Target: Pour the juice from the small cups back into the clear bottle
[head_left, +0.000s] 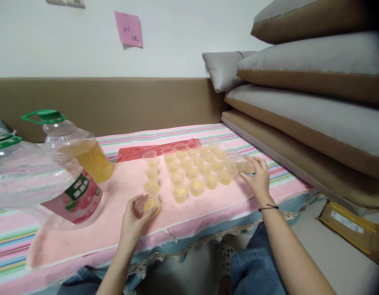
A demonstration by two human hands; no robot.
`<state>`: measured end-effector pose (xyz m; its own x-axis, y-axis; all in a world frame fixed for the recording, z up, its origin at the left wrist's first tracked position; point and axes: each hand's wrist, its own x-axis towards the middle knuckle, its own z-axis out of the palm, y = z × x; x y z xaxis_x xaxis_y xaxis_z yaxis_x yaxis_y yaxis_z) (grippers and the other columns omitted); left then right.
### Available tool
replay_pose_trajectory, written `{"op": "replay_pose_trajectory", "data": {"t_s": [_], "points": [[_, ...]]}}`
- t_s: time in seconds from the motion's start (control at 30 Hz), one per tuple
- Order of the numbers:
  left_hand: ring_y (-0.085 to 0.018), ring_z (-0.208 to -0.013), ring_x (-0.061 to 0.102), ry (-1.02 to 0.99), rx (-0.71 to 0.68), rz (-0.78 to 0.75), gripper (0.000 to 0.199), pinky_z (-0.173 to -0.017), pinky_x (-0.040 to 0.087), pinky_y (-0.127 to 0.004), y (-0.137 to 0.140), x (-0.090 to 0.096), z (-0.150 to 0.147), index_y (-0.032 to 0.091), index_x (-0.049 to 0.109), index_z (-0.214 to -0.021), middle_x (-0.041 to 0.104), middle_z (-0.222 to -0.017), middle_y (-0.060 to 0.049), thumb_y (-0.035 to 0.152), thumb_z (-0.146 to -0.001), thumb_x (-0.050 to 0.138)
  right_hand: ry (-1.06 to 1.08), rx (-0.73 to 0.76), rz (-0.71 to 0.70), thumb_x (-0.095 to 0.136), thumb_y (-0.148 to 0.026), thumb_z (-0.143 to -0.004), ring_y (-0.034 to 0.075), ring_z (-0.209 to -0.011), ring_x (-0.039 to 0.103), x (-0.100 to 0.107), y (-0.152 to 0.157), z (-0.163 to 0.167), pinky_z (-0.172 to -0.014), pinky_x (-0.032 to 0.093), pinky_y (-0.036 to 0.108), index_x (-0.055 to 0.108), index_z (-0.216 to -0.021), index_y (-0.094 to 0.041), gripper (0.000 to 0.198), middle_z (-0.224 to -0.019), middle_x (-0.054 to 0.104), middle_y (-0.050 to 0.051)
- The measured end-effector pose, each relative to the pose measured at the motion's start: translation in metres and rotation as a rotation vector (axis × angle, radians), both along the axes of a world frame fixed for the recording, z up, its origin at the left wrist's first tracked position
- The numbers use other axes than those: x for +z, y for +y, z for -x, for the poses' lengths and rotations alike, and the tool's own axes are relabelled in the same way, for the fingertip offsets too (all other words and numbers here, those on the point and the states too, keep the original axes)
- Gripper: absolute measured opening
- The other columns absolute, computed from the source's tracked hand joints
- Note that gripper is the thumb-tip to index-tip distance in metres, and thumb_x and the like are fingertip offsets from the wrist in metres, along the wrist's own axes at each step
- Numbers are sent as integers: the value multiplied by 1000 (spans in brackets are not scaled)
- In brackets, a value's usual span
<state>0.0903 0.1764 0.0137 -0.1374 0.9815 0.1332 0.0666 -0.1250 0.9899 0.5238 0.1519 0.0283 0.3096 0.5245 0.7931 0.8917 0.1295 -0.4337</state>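
My left hand (pixel 138 211) is curled round a clear plastic cup (pixel 152 204) of pale yellow drink, which stands at the near end of the left column. My right hand (pixel 256 176) grips a clear plastic cup (pixel 238 164) that looks tilted at the right side of the group. Whether that is one cup or a stack, I cannot tell. Between my hands several more cups of yellow drink (pixel 196 187) stand in close rows on a pink towel (pixel 109 229). A gap of bare towel separates the left column from the others.
At the left stand a large green-capped bottle (pixel 99 162) partly full of yellow liquid and a near-empty labelled bottle (pixel 32 176). Red plastic (pixel 131 152) lies behind the cups. Stacked cushions (pixel 309 98) rise at the right; a taped carton (pixel 349 229) is on the floor.
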Motion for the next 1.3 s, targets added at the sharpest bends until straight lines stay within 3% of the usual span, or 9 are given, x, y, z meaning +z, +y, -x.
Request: {"op": "replay_pose_trajectory", "data": {"t_s": [0.4, 0.6, 0.83, 1.3], "points": [[-34, -126, 60, -49, -13, 24, 66, -110, 46, -59, -2, 5, -2, 22, 54, -102, 67, -124, -15, 40, -50, 91, -240, -18, -10, 54, -14, -74, 29, -107, 52, 8, 5, 5, -95, 48, 46, 62, -125, -21, 52, -116, 55, 10], [-32, -126, 60, -42, -22, 40, 66, -112, 44, -58, -4, 7, -3, 21, 54, -103, 66, -125, -15, 38, -52, 92, -332, 12, -32, 52, -9, -76, 31, -118, 51, 12, 8, 8, -105, 45, 50, 56, -129, -17, 54, -121, 59, 13], [-31, -122, 62, -36, 11, 17, 68, -113, 43, -57, -8, 15, -7, 21, 54, -107, 66, -124, -14, 40, -53, 90, -434, -1, -100, 48, -1, -78, 31, -128, 49, 19, 8, 11, -108, 44, 50, 62, -120, -20, 49, -123, 66, 7], [-32, -123, 61, -85, 35, -49, 69, -108, 48, -58, -15, 29, -19, 21, 53, -110, 63, -127, -14, 39, -54, 90, -452, -38, -133, 52, 0, -82, 31, -129, 50, 17, 2, 4, -107, 45, 50, 64, -122, -21, 47, -129, 66, 4]]}}
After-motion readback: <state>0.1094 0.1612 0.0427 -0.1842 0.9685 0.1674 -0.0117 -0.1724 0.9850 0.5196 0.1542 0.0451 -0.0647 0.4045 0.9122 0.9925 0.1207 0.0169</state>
